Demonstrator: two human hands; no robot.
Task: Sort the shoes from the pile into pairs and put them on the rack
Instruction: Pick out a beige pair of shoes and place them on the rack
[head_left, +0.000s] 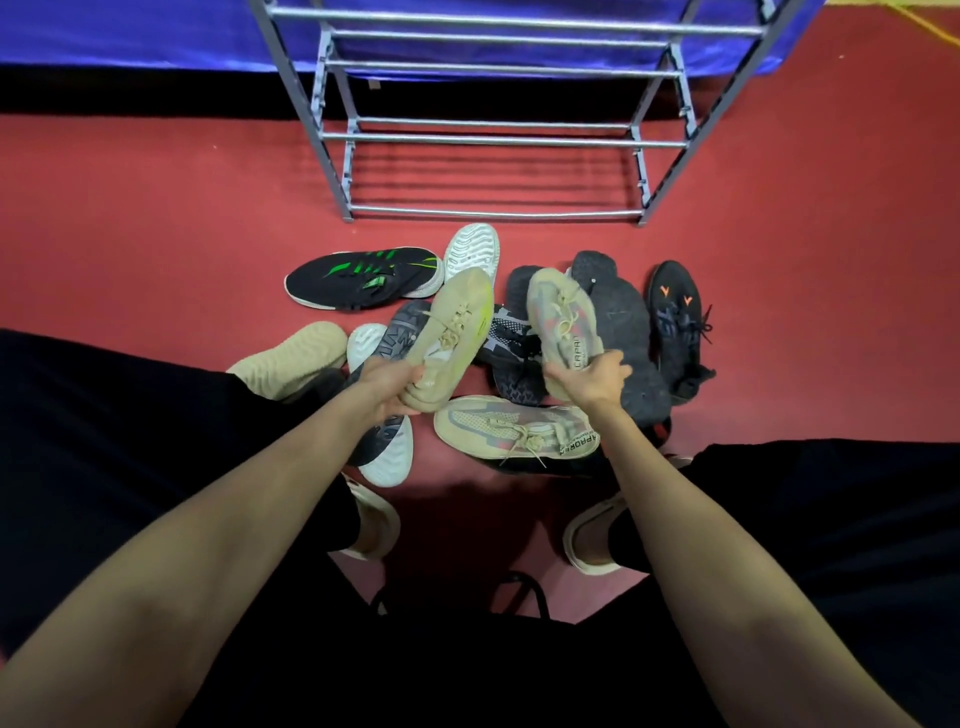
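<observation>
- A beige shoe with a yellow-green edge (454, 332) is held up over the pile by the left hand (387, 382); the fingers are curled round its heel end, and its long axis runs from the hand up and to the right, toe towards the rack (498, 137).
- A beige shoe with pinkish side panels and dark lettering (563, 327) is gripped by the right hand (597, 376) at the heel and collar, fingers wrapped round it — its toe is pointed up and slightly left, so the two held shoes are angled towards one another at the toes.
- A beige lettered shoe (514, 434) of like pattern is seen lying on the red floor (156, 223) just below both hands, long axis almost level, toe to the left.
- A black shoe with green stripes (363, 278) lies on its side at the far left of the pile, toe to the left.
- A black shoe with orange marks (678, 327) lies at the far right, long axis near upright in the view.
- A beige sole (296, 358) is turned up beside the left forearm.
- The rack stands beyond the pile — its rails carry no shoes.
</observation>
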